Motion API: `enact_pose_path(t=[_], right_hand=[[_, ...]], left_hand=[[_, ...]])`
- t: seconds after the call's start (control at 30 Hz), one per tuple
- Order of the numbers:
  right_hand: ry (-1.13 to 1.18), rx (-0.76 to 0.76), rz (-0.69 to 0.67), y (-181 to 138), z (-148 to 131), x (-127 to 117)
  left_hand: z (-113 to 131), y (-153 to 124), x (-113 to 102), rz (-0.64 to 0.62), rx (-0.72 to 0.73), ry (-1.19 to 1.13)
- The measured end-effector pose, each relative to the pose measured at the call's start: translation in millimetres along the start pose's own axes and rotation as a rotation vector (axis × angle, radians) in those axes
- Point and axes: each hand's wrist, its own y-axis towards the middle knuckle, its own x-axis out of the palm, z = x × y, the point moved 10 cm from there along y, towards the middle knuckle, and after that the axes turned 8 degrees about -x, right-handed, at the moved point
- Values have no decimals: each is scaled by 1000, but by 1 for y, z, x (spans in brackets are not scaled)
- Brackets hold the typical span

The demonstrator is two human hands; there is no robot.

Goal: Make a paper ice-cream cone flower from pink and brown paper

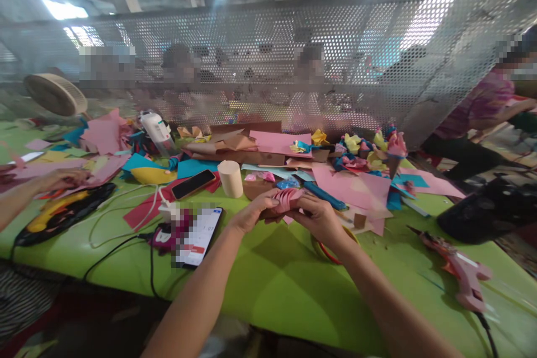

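Pink pleated paper [288,197], hand-held

Position: above the table [268,291], between near and far edges. Left hand [265,205] and right hand [319,213]: fingers pinching opposite ends; light, even pressure should keep pleats crisp. Room: green surface below hands, toward near edge. Limits: lit phone [206,235] leftward, glue gun [459,273] toward right edge.

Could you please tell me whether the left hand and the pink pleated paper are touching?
Touching: the head view shows the left hand gripping the pink pleated paper at its left side, with no gap between them.
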Motion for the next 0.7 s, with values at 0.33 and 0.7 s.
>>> enact_pose_path(t=[0.33,0.7], right_hand=[[7,16,30,-2,9,0],[208,131,112,-2,17,-3]], left_hand=[[5,-4,-1,53,4,50],[5,-2,-6,101,0,65]])
